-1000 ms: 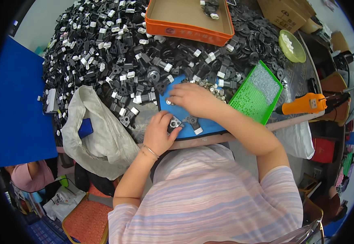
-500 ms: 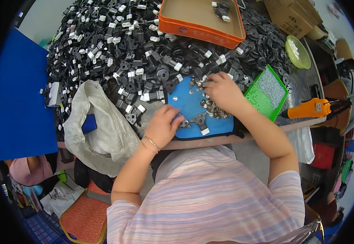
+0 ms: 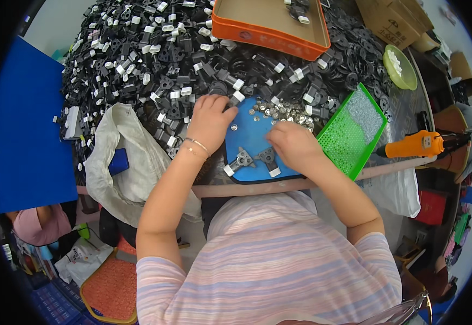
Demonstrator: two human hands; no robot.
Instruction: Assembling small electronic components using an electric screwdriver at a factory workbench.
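My left hand [image 3: 210, 123] lies at the near edge of a heap of black plastic parts with white ends [image 3: 182, 70]. Its fingers reach over the parts, with the thumb held apart. On the blue mat [image 3: 249, 138] is my right hand [image 3: 296, 145], fingers bent together; whatever may be between the fingertips is hidden. Just beyond it sits a cluster of small round metal pieces [image 3: 290, 112], and a single metal piece [image 3: 234, 128] lies apart to the left. Close to the near edge, a black three-lobed part [image 3: 241, 160] rests beside a second such part [image 3: 268, 158].
Right of the mat stands a green tray [image 3: 344, 143] of small grey pieces; beyond it, an orange power screwdriver [image 3: 415, 145]. An orange-rimmed box [image 3: 271, 43] and a yellow-green bowl [image 3: 401, 67] stand farther back. A whitish sack [image 3: 130, 162] hangs at the left.
My left hand has left a black part on the mat and moved up to the heap. My right hand has come nearer. The metal pieces now sit farther back in a cluster.
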